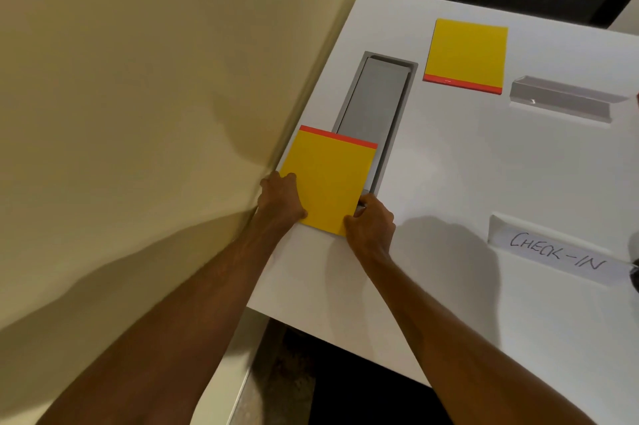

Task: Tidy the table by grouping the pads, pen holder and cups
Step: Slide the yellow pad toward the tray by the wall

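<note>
Both hands grip near yellow pad (328,182): left hand (280,200) on left edge, right hand (371,222) at near right corner; pad overlaps grey recessed tray (377,103) by wall; second pad (466,56) well apart on surface (449,165), beside clear holder (563,97); "CHECK-IN" sign (556,253) at right

A plain beige wall (138,78) fills the left of the frame; a white table (466,182) is set against it at right, with dark floor (345,390) seen at lower centre

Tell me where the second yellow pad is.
The free yellow pad lies flat at the table's far end, right of the grey recessed tray, beside the clear sign holder.
</note>
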Motion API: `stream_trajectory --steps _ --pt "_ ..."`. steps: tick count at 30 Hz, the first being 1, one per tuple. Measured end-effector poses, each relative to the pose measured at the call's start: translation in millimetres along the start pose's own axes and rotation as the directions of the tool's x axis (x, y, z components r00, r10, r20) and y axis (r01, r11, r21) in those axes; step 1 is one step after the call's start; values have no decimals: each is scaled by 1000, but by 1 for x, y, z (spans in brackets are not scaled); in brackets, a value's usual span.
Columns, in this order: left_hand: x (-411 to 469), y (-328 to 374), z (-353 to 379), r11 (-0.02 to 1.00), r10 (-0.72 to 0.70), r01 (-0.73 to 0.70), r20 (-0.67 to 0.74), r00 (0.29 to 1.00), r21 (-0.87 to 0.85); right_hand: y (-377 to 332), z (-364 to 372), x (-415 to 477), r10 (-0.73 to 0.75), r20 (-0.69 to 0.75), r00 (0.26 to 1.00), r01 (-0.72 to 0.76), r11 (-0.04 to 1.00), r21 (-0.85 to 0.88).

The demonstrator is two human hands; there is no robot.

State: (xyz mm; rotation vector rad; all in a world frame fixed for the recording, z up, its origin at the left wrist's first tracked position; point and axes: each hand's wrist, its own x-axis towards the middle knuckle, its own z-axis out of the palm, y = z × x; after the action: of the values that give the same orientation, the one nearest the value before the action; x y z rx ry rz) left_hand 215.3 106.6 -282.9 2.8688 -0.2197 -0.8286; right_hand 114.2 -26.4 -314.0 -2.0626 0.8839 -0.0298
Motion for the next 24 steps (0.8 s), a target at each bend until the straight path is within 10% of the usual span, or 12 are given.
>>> stream_trajectory --steps 24 --pt "-39 32 5 977 208 -197 -171 963 77 14 -59 2 -96 80 992 110 976 -190"
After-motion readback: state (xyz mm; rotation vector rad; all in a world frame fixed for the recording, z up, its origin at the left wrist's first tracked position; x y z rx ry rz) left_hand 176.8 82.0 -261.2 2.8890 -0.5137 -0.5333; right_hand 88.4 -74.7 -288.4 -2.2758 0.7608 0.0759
